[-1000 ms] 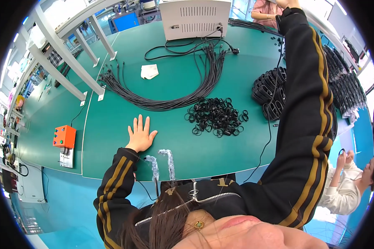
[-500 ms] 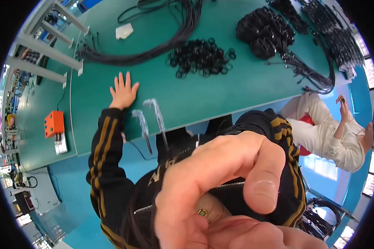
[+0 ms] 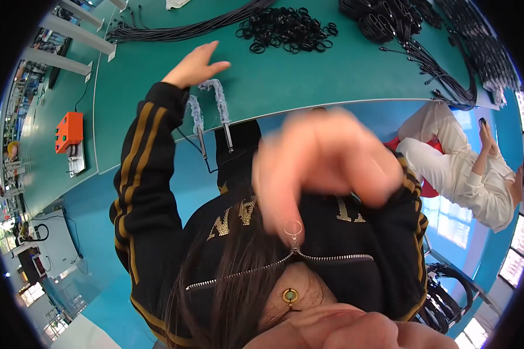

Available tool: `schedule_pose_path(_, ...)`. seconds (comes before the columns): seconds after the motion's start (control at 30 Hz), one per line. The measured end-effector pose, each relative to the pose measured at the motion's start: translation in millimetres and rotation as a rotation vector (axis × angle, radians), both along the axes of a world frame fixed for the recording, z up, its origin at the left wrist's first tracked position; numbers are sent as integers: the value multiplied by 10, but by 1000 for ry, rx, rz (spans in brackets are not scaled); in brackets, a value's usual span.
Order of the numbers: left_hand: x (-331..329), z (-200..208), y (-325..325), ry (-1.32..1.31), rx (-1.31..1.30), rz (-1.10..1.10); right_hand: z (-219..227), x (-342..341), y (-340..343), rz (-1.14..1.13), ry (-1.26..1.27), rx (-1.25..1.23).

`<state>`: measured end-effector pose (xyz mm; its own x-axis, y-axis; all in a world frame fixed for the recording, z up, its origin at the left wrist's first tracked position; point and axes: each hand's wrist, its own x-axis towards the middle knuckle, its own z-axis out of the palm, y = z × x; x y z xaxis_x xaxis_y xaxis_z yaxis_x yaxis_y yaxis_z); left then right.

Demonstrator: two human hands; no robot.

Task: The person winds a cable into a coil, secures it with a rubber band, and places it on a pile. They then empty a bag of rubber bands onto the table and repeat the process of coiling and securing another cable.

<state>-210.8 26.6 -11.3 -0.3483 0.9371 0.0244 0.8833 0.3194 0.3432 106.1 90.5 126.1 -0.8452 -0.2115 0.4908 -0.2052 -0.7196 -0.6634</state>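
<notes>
At the left, an orange box (image 3: 68, 134) with coloured buttons sits beside a small metal plate (image 3: 76, 160) on the green worktop (image 3: 308, 75), near the white legs (image 3: 75, 34) of a frame. The left hand (image 3: 193, 67) comes next, reaching over the worktop with its fingers extended forward and the thumb held apart; its grip is released, though whether the underside touches the surface cannot be told. Beyond it, a long bundle of black cables (image 3: 195, 28) curves along the upper part of the view. Just beside the left wrist stand two bent rods, the nearer one (image 3: 196, 113) and the farther one (image 3: 219, 102), both wrapped in clear film around their upper ends, with bare metal below that extends past the worktop's near edge. Further right lies a loose pile of black rings (image 3: 285, 30). The right hand (image 3: 329, 160), blurred, is raised in front of the chest, its grip loosely released, thumb and fingers curved with a gap between them; one finger is near the zip (image 3: 337, 257) of the black jacket (image 3: 148, 200), contact unclear. At the right are coiled black cables (image 3: 381, 26), a fanned cable bundle (image 3: 434, 72), and a seated co-worker (image 3: 463, 174) in white, hands around a small dark piece (image 3: 482, 122).
</notes>
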Motion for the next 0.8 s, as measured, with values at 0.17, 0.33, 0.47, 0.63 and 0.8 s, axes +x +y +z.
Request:
schedule_pose_path(0.17,349,86,720,-4,-160,88,-1149,-484,1326,-1320,-256,1466)
schedule_pose_path(0.33,335,-258,1176,-8,77,-7,-1697,-764,1871,-1354,-323,1699)
schedule_pose_path(0.47,385,-370,1549,-74,289,-41,-1788,-1081,2444,-1358,-287,1744)
schedule_pose_path(0.63,602,-161,1508,54,395,175,-1689,-1096,2568,-1521,-284,1629)
schedule_pose_path(0.8,968,-155,1325,5,294,36,-1686,-986,2205,-1464,-188,1576)
